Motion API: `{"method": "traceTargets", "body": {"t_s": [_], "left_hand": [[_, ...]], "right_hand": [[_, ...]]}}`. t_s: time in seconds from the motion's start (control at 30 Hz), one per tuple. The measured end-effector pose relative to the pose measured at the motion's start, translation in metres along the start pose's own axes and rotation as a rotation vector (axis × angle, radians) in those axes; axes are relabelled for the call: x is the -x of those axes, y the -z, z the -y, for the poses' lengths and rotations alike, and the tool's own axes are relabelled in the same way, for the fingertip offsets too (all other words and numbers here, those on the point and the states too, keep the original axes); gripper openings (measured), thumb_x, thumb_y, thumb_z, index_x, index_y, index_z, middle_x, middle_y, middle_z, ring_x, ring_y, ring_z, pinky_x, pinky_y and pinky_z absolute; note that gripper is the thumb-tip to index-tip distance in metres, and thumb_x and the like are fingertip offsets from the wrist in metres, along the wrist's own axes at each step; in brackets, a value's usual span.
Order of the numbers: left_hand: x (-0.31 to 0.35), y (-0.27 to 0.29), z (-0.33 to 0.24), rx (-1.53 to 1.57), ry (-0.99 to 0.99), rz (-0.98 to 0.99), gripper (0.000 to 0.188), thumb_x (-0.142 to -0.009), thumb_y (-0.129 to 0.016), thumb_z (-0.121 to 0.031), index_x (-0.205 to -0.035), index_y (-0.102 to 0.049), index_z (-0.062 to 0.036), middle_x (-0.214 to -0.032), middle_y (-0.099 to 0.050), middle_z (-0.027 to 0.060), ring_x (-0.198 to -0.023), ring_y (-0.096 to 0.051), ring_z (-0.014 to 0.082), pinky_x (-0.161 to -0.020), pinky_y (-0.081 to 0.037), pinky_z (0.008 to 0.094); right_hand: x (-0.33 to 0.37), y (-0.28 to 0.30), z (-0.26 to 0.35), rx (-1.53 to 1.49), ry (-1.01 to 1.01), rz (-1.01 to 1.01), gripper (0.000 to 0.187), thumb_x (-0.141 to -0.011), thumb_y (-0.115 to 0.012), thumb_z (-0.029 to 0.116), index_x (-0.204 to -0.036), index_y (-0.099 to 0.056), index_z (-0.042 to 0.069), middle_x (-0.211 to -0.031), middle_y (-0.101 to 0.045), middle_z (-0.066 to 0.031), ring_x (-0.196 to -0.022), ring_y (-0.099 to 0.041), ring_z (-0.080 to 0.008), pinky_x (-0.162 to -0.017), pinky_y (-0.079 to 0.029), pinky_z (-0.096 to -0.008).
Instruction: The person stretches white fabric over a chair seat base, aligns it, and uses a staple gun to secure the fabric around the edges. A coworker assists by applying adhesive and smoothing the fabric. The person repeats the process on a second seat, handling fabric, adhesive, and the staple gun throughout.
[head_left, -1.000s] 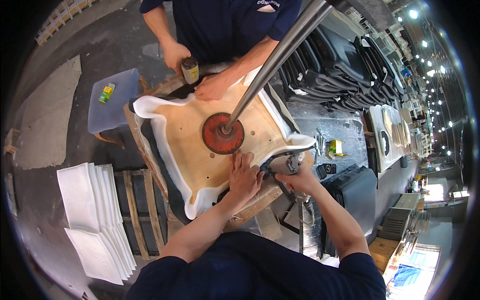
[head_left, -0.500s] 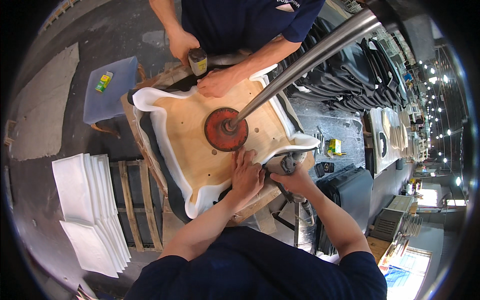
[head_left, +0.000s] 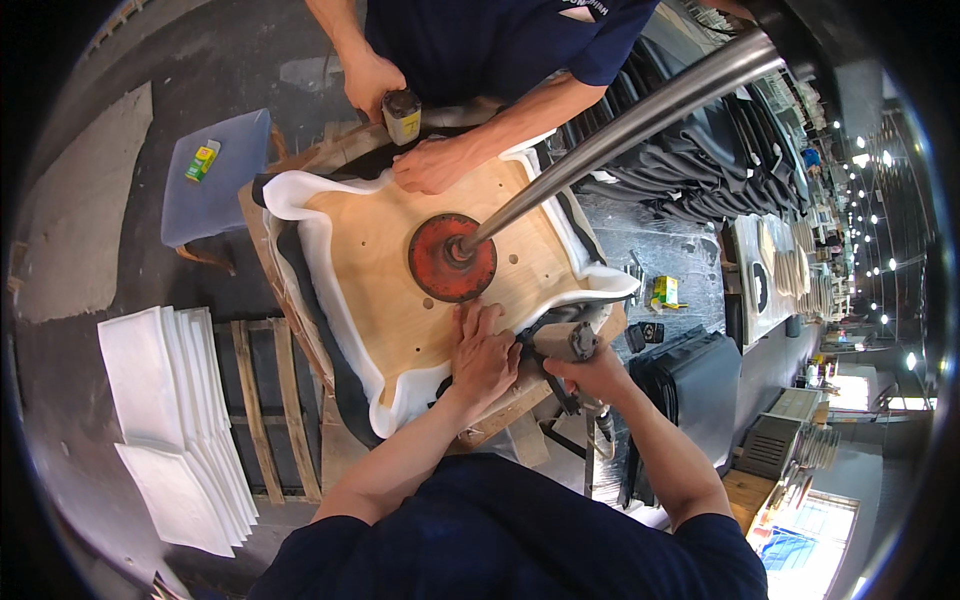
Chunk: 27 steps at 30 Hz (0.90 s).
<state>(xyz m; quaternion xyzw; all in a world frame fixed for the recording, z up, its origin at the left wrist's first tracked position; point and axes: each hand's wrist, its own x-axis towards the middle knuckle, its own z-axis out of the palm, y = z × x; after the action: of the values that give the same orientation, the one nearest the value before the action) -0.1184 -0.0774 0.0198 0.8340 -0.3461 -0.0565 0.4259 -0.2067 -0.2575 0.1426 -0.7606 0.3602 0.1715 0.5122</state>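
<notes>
A plywood panel [head_left: 400, 240] lies on white padding [head_left: 322, 270] with a black cover [head_left: 350, 395] around its edges. A red disc [head_left: 440, 275] on a metal rod [head_left: 610, 140] rests against the panel's middle. My left hand [head_left: 484, 355], fingers bent over the near edge, presses the folded cover onto the wood; its fingertips are close to the disc. In my right hand [head_left: 596, 374] is a staple gun [head_left: 566, 341], its head beside my left fingers. Where its nose meets the cover is hidden.
Across the panel, a co-worker's hand [head_left: 430, 166] presses the far edge; their other hand holds another staple gun [head_left: 402, 115]. Black covers [head_left: 690, 150] are piled at right. White pads [head_left: 150, 370] stand at left, near a stool with a small box [head_left: 202, 160].
My left hand has slid slightly left along the near edge. The staple gun in my right hand has tilted and shifted slightly down. The co-worker's hands stay nearly where they were.
</notes>
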Motion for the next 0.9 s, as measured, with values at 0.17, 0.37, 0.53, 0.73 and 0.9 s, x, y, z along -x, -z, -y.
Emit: {"method": "traceTargets", "body": {"t_s": [0.17, 0.37, 0.53, 0.73, 0.9], "left_hand": [[0.0, 0.003, -0.003, 0.038, 0.035, 0.012, 0.012, -0.087, -0.082, -0.018, -0.086, -0.078, -0.0065, -0.144, -0.055, 0.0123, -0.153, -0.039, 0.0442, -0.131, -0.022, 0.0674], [-0.001, 0.017, 0.001, -0.01, -0.057, -0.023, 0.016, -0.089, -0.08, -0.02, -0.096, -0.075, -0.0061, -0.137, -0.06, 0.0133, -0.145, -0.047, 0.039, -0.126, -0.03, 0.0631], [0.018, 0.053, 0.013, -0.059, -0.063, 0.005, 0.03, -0.084, -0.088, -0.024, -0.107, -0.073, -0.0107, -0.111, -0.068, 0.0087, -0.111, -0.062, 0.0345, -0.1, -0.045, 0.0501], [0.017, 0.042, 0.005, -0.115, -0.06, 0.048, 0.034, -0.084, -0.09, -0.029, -0.109, -0.072, -0.012, -0.113, -0.064, 0.0075, -0.115, -0.057, 0.0321, -0.098, -0.044, 0.05], [0.017, 0.037, 0.006, -0.06, -0.064, 0.059, 0.036, -0.085, -0.09, -0.035, -0.107, -0.074, -0.0113, -0.114, -0.062, 0.0086, -0.116, -0.055, 0.0318, -0.096, -0.041, 0.05]], "right_hand": [[-0.005, -0.007, 0.006, 0.143, -0.07, -0.021, 0.042, -0.09, -0.093, 0.028, -0.114, -0.075, -0.002, -0.082, -0.075, -0.0049, -0.057, -0.065, -0.0111, -0.053, -0.054, -0.0315], [-0.008, -0.012, 0.018, 0.131, -0.061, -0.035, 0.043, -0.09, -0.092, 0.027, -0.116, -0.076, -0.003, -0.085, -0.077, -0.0058, -0.057, -0.066, -0.0117, -0.053, -0.055, -0.0311], [0.016, -0.005, -0.009, -0.146, 0.079, -0.086, 0.033, -0.094, -0.088, 0.016, -0.12, -0.076, 0.0, -0.083, -0.073, -0.0019, -0.058, -0.064, -0.0103, -0.052, -0.052, -0.0292], [0.028, -0.009, -0.001, -0.178, 0.165, -0.08, 0.033, -0.094, -0.088, 0.013, -0.122, -0.076, 0.0, -0.083, -0.072, -0.0014, -0.06, -0.064, -0.0101, -0.054, -0.052, -0.0293], [0.028, -0.016, -0.015, -0.173, 0.071, -0.068, 0.037, -0.095, -0.088, 0.012, -0.126, -0.074, -0.001, -0.087, -0.074, -0.0029, -0.06, -0.064, -0.01, -0.053, -0.051, -0.0285]]}}
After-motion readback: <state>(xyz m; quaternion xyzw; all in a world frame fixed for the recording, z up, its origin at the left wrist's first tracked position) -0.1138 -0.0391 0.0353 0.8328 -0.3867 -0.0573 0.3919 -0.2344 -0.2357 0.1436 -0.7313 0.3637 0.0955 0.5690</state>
